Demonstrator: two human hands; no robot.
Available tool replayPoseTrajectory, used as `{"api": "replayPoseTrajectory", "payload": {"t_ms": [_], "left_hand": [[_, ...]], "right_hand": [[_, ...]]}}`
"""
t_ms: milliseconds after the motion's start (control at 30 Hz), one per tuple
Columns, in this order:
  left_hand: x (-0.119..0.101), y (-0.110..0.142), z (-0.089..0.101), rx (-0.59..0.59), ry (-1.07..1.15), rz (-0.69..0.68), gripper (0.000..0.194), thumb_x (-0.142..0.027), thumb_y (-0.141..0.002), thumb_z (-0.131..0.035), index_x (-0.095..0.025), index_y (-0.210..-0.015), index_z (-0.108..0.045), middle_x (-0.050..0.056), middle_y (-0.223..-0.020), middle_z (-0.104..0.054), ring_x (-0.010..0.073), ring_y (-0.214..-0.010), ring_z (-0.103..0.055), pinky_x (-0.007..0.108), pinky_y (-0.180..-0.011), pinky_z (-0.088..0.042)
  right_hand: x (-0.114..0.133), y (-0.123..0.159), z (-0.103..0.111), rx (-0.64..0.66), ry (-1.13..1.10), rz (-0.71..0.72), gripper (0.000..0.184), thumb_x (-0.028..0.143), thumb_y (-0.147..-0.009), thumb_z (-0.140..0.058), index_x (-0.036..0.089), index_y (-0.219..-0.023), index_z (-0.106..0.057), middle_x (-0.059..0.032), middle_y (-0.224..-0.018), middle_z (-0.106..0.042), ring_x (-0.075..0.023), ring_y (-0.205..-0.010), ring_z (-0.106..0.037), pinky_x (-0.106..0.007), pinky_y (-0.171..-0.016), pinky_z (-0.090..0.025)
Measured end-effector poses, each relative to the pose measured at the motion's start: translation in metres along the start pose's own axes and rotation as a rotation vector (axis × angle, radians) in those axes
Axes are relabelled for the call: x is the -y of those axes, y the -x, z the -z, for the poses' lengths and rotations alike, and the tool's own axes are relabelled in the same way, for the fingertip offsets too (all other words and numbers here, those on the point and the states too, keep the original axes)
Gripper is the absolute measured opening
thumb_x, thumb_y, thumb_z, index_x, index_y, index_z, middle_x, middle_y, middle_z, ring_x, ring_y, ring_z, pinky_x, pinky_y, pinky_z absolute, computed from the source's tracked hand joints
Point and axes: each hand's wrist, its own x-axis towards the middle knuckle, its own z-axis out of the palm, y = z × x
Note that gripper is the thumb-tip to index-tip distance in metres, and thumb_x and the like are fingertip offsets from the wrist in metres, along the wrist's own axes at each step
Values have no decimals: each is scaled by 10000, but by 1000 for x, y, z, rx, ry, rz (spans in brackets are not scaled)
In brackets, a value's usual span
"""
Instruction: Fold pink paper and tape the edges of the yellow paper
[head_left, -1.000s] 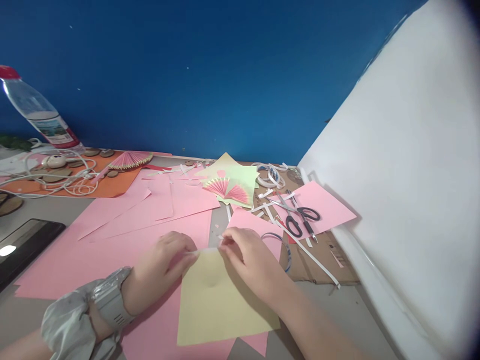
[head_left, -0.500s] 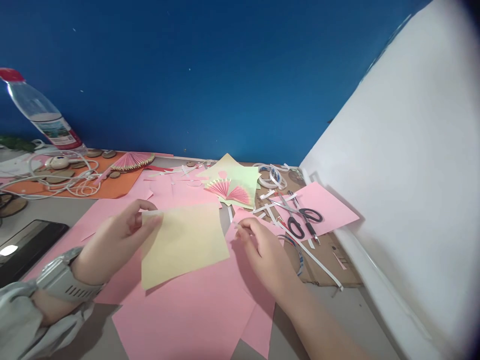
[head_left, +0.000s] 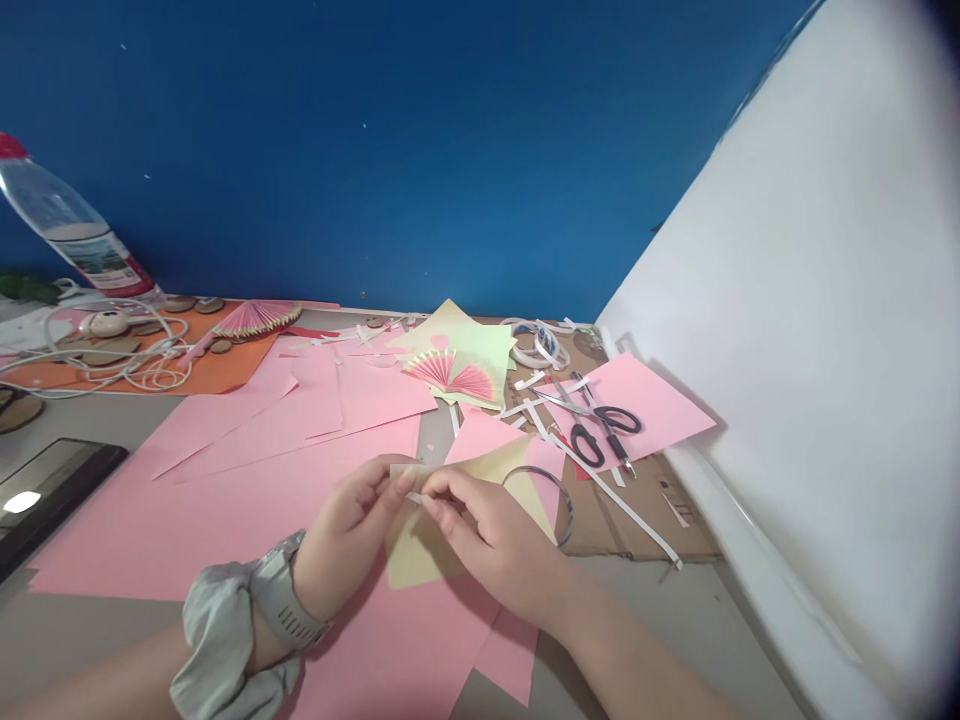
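A pale yellow sheet of paper hangs over the pink sheets, held at its upper left corner by my left hand, which wears a grey watch and scrunchie. Thumb and fingers are pinched there. My right hand is closed in a pinch right beside it, and a small white strip shows at its fingertips. The right hand covers the middle of the yellow sheet. A thin blue-grey tape ring overlaps the sheet's right part.
Scissors and a pen lie on pink paper at right, near white strips and tape rolls. Pink pleated fans rest on green paper. At left are a bottle, white cable and black device.
My left hand has moved right with the yellow sheet, bringing its corner to my right hand. The right hand has shifted slightly left and down; the fingertips of both hands are now close together.
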Motion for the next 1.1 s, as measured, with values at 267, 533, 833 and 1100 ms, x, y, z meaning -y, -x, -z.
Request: {"api": "replayPoseTrajectory", "payload": {"t_ms": [267, 533, 833, 1100], "left_hand": [[7, 2, -6, 77, 184, 42, 174, -345, -949, -375, -227, -1077, -372, 4, -875, -632, 117, -712, -573, 232, -658, -463], [8, 0, -1, 45, -142, 53, 252, -352, -926, -423, -176, -1050, -553, 8, -812, -649, 137, -701, -576, 235, -643, -440], [1, -3, -3, 166, -154, 7, 272, -320, -941, -398, -194, -1064, -605, 13, -984, -659, 145, -829, -578, 240, -761, -437], [2, -3, -4, 185, -119, -7, 269, -306, -950, -382, -199, -1066, -600, 8, -997, -655, 151, -877, -572, 240, -778, -439]], "right_hand": [[-5, -3, 1, -73, -37, -54, 185, 307, -953, -333, 227, -862, -473, 44, -709, -448, -98, -627, -393, -222, -563, -307], [-4, -5, 1, -72, 213, -8, 160, 242, -943, -353, 233, -872, -496, 39, -744, -538, -107, -676, -464, -232, -612, -325], [0, -9, 2, -142, 200, -115, 169, 303, -921, -405, 234, -825, -525, 53, -694, -575, -89, -580, -501, -214, -538, -328], [-2, -9, 4, -121, 234, -88, 215, 302, -936, -366, 226, -823, -533, 40, -688, -582, -100, -596, -503, -226, -517, -296]]}}
